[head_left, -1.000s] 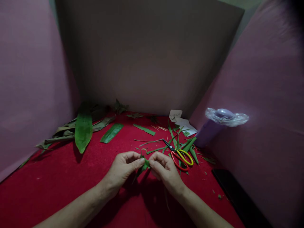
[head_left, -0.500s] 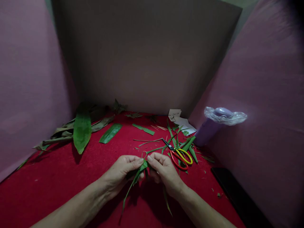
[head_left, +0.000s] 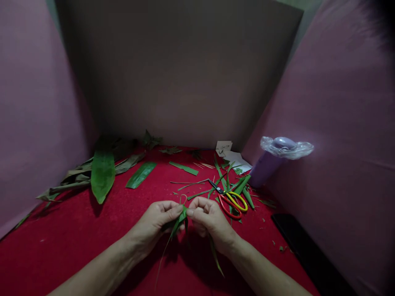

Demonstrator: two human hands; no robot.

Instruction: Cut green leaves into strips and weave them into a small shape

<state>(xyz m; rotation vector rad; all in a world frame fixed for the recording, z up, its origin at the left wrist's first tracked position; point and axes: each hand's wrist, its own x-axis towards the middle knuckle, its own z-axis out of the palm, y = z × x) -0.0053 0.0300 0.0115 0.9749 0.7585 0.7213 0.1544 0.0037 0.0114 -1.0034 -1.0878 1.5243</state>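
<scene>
My left hand point(head_left: 160, 220) pinches a small folded bundle of green leaf strips point(head_left: 179, 222) between thumb and fingers. A thin brown loop point(head_left: 183, 199) stands up from the top of the bundle, and a long thin strand trails below it. My right hand point(head_left: 210, 220) is closed at the bundle's right side, its thumb and forefinger pinching at its upper edge. From under the right palm hangs a narrow leaf strip point(head_left: 216, 257). Just beyond that hand lie scissors point(head_left: 232, 202) with red and yellow handles, slightly apart.
Cut leaf scraps point(head_left: 242, 186) lie around the scissors. A broad green leaf point(head_left: 103, 176) and dried leaves point(head_left: 77, 177) are at the left. A purple bottle point(head_left: 265, 166) wrapped in clear plastic, white paper point(head_left: 237, 159) and a long black object point(head_left: 304, 242) are at the right.
The view has shifted slightly, moving the scene a little left. The bundle stays in my hands; the brown loop now shows more fully, and my right fingers have shifted slightly at its top.
</scene>
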